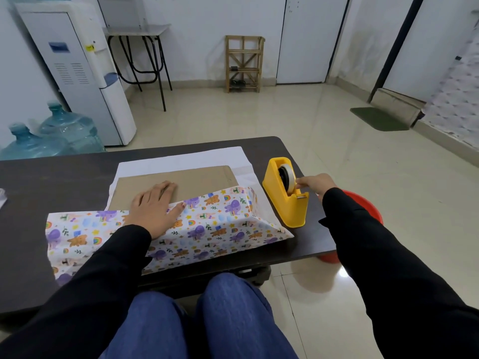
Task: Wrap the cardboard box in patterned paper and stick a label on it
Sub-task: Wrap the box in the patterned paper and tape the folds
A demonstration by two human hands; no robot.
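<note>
A flat brown cardboard box point(197, 180) lies on the dark table point(64, 174), on the white back of the patterned paper point(212, 224). The near flap of the paper, printed with purple and orange animals, is folded up over the box's front edge. My left hand point(154, 206) lies flat, fingers spread, on that fold and the box top, pressing the paper down. My right hand point(315, 183) reaches to the yellow tape dispenser point(285, 203) at the table's right end, fingertips pinching the tape end at the roll.
A red bucket point(368, 206) stands on the floor under the table's right end. Behind the table are a white water cooler point(77, 71), two blue water jugs point(51, 136), a metal-legged table and a small wooden rack point(243, 63). My knees are below the table's near edge.
</note>
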